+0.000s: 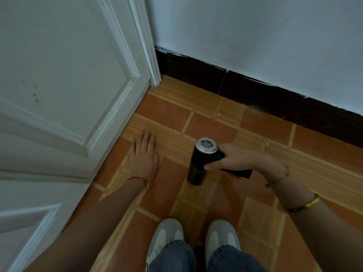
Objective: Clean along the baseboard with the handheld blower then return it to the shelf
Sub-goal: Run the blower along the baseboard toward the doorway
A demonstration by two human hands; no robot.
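Note:
The handheld blower [198, 163] is a black cylinder with a silver grilled end facing up and a black handle sticking out to the right. My right hand [243, 161] grips that handle, holding the blower over the tiled floor with its dark end pointing down. My left hand [144, 156] lies flat on the floor to the blower's left, fingers straight, close to the door. The dark baseboard [255, 89] runs along the foot of the white wall beyond both hands, from the door frame off to the right.
A white panelled door [64, 91] fills the left side, its frame [151, 55] meeting the baseboard in the corner. My two white shoes [196, 240] and jeans are at the bottom centre. Orange wood-pattern floor tiles [265, 193] stretch to the right.

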